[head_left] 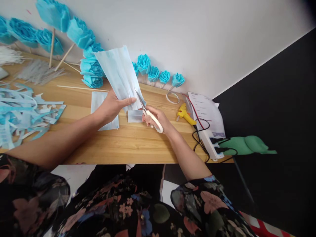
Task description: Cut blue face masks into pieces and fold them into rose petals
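My left hand (112, 106) pinches the lower end of a light blue face mask sheet (118, 74), holding it upright above the wooden table (128, 144). My right hand (158, 119) grips white-handled scissors (148, 110); their blades are parted at the sheet's lower right edge. A small cut piece (134, 116) lies on the table under the scissors. Another flat mask piece (98, 102) lies beneath my left hand.
Blue fabric roses on sticks (154, 74) line the wall, with bigger ones (74, 33) at the far left. A pile of cut strips (22, 112) lies left. A tape roll (172, 97), yellow glue gun (185, 114), papers (207, 110) and power strip (209, 144) sit right.
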